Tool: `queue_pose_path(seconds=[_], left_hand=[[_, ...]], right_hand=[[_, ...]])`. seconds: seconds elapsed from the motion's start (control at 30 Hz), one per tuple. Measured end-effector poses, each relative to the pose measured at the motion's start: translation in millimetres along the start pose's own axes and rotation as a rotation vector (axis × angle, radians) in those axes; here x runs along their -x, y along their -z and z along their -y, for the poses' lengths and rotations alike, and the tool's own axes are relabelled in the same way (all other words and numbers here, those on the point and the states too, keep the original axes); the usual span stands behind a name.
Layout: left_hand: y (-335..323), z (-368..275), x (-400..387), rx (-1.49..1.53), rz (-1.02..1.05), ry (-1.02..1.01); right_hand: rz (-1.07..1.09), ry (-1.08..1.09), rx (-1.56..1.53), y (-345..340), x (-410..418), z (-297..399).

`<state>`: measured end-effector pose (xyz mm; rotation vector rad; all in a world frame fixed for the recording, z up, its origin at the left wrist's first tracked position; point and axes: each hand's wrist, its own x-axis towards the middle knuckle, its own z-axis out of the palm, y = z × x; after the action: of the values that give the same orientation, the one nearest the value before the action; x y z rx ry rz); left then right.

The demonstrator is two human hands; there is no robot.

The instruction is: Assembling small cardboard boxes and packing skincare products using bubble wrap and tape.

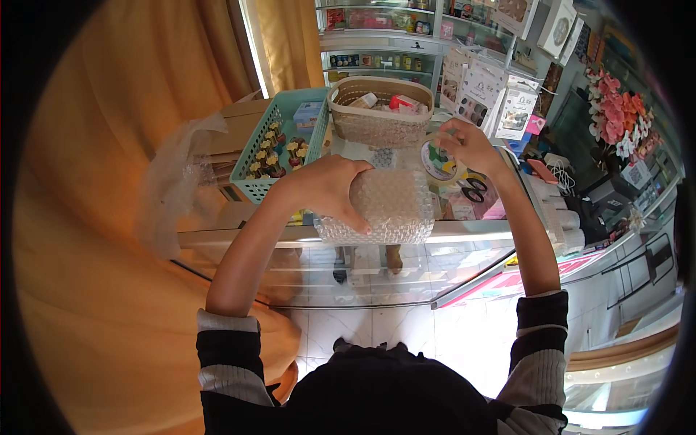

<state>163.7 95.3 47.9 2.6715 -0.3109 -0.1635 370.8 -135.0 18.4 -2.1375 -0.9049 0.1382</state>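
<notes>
My left hand [334, 190] grips the left side of a bubble-wrapped package [394, 204] at the front edge of a glass counter. To its right, my right hand [468, 144] has its fingers on the upper edge of a roll of tape [439, 160] with a printed core. Black-handled scissors [474, 189] lie just below and right of the tape. A small piece of bubble wrap [382, 158] lies behind the package.
A teal plastic basket [253, 147] with small bottles stands at left, beside a beige basket [380, 115] with packets. Loose bubble wrap [179, 179] hangs far left. Hanging packs of press-on nails [481, 89], a pink phone [542, 171] and artificial flowers [620, 111] are at right.
</notes>
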Motion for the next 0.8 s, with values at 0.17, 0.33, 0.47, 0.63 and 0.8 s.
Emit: queue_pose_path(seconds=[0.17,0.33,0.47,0.63,0.8], left_hand=[[1,-1,-1,-0.022,-0.004,0.005],[1,-1,-1,-0.018,-0.003,-0.015],[0,1,0,-0.003,-0.01,-0.022],[0,1,0,0.013,-0.01,-0.031],[0,0,0,-0.005,-0.025,-0.033]], right_hand=[[-0.231,0.098,0.24,12,6,-20],[-0.374,0.222,0.255,11,12,-18],[-0.422,0.261,0.252,15,16,-11],[-0.433,0.208,0.274,19,30,-2],[-0.51,0.264,0.348,17,37,1]])
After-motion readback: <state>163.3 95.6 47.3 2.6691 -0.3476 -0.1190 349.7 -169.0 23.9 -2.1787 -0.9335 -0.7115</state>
